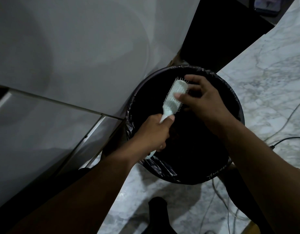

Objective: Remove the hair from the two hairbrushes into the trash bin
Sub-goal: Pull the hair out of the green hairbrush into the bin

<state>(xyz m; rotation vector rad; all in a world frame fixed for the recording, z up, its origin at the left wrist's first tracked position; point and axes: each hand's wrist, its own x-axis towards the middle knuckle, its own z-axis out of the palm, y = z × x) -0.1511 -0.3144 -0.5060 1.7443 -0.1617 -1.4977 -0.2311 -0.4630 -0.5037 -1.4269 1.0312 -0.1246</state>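
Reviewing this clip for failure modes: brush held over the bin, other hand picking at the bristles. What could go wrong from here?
1. The left hand holds the brush only by its handle; a hard tug by the right hand might drop it into the bin.
2. The brush sits near the bin's left rim, so pulled hair may land outside.
3. Cables lie on the floor beside the bin, a possible snag.

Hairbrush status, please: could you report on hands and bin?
Left hand gripping hairbrush handle. Right hand fingers on bristles. Over trash bin. Nothing blocking.
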